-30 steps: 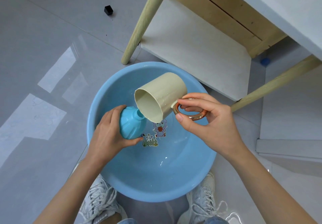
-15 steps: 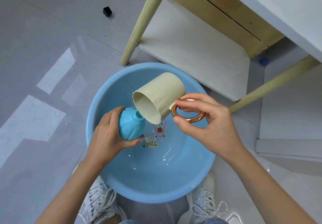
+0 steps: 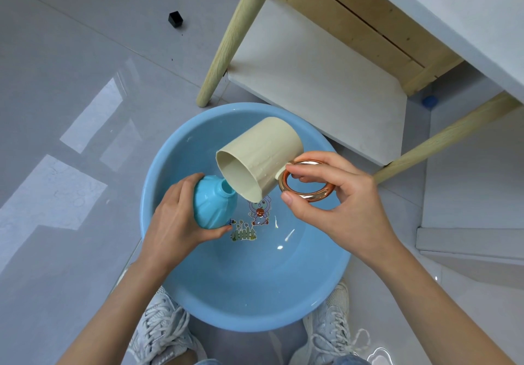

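A: The right hand (image 3: pixel 340 208) has the mug (image 3: pixel 261 154) by its copper ring handle (image 3: pixel 310 196), index finger curled over the top of the ring and thumb pressed in from below. The mug's body hangs at ten o'clock from that hand.

B: And it's tipped right over, with the mouth facing about seven o'clock, down toward the basin (image 3: pixel 249 293). It's a plain cream cylinder with wet streaks down its wall.

A: The left hand (image 3: pixel 175 222) is wrapped round the vase (image 3: pixel 211 208), which is small, glossy and blue with a ribbed belly and a short neck. The vase sits at two o'clock of that hand.

B: Its neck points to one o'clock, just under the mug's lower lip. I can't tell whether they're touching.

A: Both are held over the basin's middle, beside the cartoon sticker (image 3: pixel 259 213) on its bottom.

B: The basin is on the grey floor, with shoes (image 3: pixel 158 325) at six o'clock of it and a desk leg (image 3: pixel 226 38) at eleven.
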The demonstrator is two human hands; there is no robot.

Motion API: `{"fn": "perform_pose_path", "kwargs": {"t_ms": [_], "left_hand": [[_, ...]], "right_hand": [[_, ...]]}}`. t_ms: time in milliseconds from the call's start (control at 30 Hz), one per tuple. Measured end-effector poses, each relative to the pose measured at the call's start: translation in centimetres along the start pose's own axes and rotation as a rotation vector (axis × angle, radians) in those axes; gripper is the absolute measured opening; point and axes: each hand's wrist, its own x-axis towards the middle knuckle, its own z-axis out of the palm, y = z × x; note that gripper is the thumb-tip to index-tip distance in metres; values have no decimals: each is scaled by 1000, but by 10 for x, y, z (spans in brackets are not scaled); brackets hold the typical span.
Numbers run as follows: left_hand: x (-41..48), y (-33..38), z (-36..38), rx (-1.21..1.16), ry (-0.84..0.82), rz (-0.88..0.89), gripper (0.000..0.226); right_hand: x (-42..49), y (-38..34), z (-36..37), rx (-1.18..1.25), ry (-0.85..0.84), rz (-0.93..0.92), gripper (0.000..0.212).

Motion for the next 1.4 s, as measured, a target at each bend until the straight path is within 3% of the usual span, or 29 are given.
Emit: {"fn": "perform_pose_path", "kwargs": {"t_ms": [1400], "left_hand": [[-1, 2, -1, 6, 1, -1, 96]], "right_hand": [[0, -5, 1, -149, 16, -113, 35]]}}
